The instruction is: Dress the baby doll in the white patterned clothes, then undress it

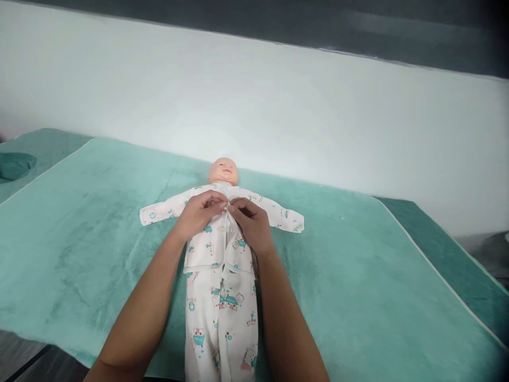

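Observation:
On its back lies a baby doll [223, 171], its head toward the wall and its arms spread out to both sides. It wears a white printed jacket [207, 249] with a front opening, and matching trousers [202, 323]. My left hand [203, 209] pinches the jacket's front edge at the upper chest. Opposite it, my right hand [250, 217] pinches the other edge, and the fingertips of both hands nearly meet at the fastening. Below my hands the jacket front hangs partly apart. The fingers cover the fastening itself.
A green plush cover [350, 297] with pale piping lies under the doll. Behind it rises a white wall [254, 101] with a dark band on top. At the far left there is a darker green bulge [16, 165]. Grey floor shows at the lower left.

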A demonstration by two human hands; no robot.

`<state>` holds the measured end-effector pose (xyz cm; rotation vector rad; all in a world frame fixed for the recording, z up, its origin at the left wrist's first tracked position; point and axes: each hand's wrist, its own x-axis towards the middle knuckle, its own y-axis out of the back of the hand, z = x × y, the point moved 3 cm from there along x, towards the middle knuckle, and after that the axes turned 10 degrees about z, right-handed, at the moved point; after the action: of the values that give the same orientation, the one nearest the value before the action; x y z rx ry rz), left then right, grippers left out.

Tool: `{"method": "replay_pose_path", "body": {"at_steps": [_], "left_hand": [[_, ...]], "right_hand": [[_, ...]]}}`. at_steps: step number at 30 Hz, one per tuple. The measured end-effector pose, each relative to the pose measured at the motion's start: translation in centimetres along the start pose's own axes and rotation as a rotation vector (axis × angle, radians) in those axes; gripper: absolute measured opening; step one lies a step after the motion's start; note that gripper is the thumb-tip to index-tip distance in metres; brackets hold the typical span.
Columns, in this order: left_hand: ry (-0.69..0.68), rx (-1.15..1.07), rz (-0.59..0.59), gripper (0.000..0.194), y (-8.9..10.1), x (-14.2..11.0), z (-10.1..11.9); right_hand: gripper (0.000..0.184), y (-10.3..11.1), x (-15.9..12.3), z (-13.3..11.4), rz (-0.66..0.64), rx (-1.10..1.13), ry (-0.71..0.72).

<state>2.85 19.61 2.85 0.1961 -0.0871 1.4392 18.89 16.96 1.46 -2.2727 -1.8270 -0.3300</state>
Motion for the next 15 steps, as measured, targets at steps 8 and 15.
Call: {"method": "replay_pose_path", "body": {"at_steps": [8,15], "left_hand": [[-0.045,0.060,-0.055,0.027,0.28,0.12,-0.45],[-0.228,0.265,-0.033,0.025,0.33,-0.04,-0.02]], "right_hand": [[0.022,0.56,0.18,-0.08,-0.103,-0.024,0.003],[0.013,0.61,-0.02,0.01,-0.136,-0.056,-0.043]]}}
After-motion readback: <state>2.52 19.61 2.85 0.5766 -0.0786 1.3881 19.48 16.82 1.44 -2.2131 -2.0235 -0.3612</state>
